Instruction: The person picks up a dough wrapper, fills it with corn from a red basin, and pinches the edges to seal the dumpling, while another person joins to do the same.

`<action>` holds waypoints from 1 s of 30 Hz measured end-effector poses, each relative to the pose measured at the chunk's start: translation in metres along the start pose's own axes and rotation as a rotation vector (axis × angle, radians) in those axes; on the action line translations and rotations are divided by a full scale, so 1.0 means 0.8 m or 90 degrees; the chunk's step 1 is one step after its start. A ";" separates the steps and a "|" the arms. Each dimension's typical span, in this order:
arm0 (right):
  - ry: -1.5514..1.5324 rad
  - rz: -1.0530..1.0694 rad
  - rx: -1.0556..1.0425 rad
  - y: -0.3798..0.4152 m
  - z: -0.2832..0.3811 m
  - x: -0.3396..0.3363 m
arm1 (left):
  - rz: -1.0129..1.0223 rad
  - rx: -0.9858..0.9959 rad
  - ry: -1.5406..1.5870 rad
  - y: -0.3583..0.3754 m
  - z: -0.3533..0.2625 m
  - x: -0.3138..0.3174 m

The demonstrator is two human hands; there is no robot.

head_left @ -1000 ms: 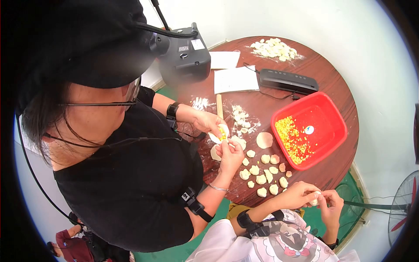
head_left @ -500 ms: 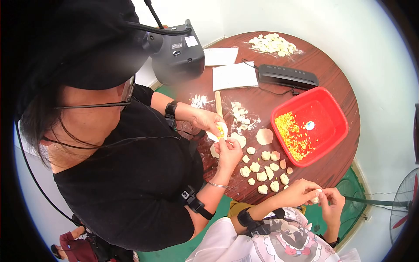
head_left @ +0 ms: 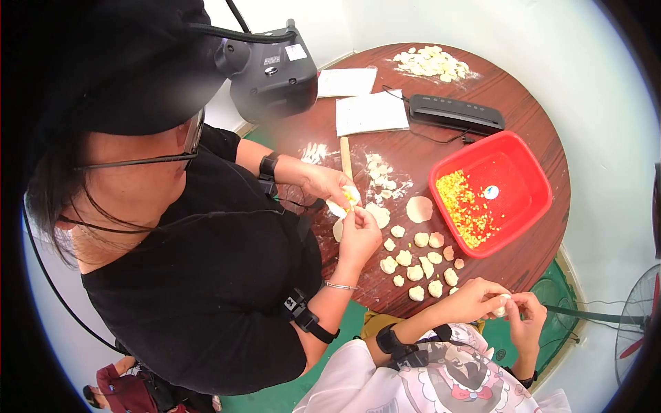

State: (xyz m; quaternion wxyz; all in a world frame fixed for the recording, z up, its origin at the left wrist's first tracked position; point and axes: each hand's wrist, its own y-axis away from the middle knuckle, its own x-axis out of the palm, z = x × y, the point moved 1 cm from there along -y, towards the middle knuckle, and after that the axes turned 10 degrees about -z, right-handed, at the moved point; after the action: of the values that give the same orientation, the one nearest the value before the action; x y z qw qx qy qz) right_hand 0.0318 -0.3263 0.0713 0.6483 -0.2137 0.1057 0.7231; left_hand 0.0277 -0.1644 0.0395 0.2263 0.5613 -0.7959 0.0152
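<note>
My left hand (head_left: 325, 184) cups a round dough wrapper (head_left: 346, 201) with yellow corn filling in it, above the near edge of the round brown table (head_left: 530, 124). My right hand (head_left: 359, 236) is against the wrapper from below, its fingertips pinching the edge. A second flat wrapper (head_left: 418, 208) lies on the table just to the right. Several small dough pieces (head_left: 420, 265) are scattered close to my right hand. A wooden rolling pin (head_left: 345, 157) lies beyond my left hand.
A red basin (head_left: 523, 172) holds yellow corn filling (head_left: 460, 210). A black device (head_left: 456, 113) with a cord, two papers (head_left: 372, 112) and a far pile of dough (head_left: 430, 63) are on the table. A co-worker's hands (head_left: 506, 306) hold a dumpling at the lower right. A fan (head_left: 637, 323) stands beside them.
Both my hands stay on the filled wrapper, with the right fingers shifting along its edge. The co-worker's hands have drifted slightly right. The view has shifted a little.
</note>
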 end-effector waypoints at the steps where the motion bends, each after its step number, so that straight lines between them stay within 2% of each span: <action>1: -0.001 -0.001 0.000 0.000 0.000 0.000 | -0.027 0.031 0.015 0.000 0.001 0.002; 6: 0.003 0.003 -0.009 -0.001 -0.002 0.001 | -0.057 0.067 0.032 0.000 0.003 0.001; 8: 0.001 0.004 -0.009 -0.001 -0.003 0.001 | -0.001 0.008 -0.009 -0.001 0.004 -0.003; 11: 0.007 0.007 0.000 -0.001 -0.005 0.002 | -0.002 0.022 -0.015 0.000 0.002 -0.005; 12: 0.018 0.010 -0.036 -0.002 -0.006 0.003 | -0.002 0.023 -0.015 0.000 0.002 -0.005; 14: 0.030 0.013 -0.073 -0.003 -0.003 0.003 | -0.007 0.024 -0.008 0.000 0.001 -0.005; 17: 0.013 0.011 -0.011 -0.004 0.001 0.003 | -0.067 0.069 0.014 0.000 0.001 -0.001; 23: 0.031 0.016 -0.037 -0.005 -0.002 0.003 | -0.069 0.076 0.004 0.001 -0.001 -0.003; 25: 0.037 0.020 -0.094 -0.006 -0.006 0.004 | -0.070 0.077 0.002 0.000 -0.001 -0.003; 30: 0.036 0.022 -0.092 -0.006 -0.006 0.003 | -0.072 0.079 0.011 -0.001 0.001 -0.003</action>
State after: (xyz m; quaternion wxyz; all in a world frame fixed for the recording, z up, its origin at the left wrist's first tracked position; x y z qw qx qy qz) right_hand 0.0374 -0.3254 0.0663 0.6151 -0.2787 0.0753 0.7337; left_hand 0.0285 -0.1631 0.0378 0.1983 0.6179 -0.7587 0.0562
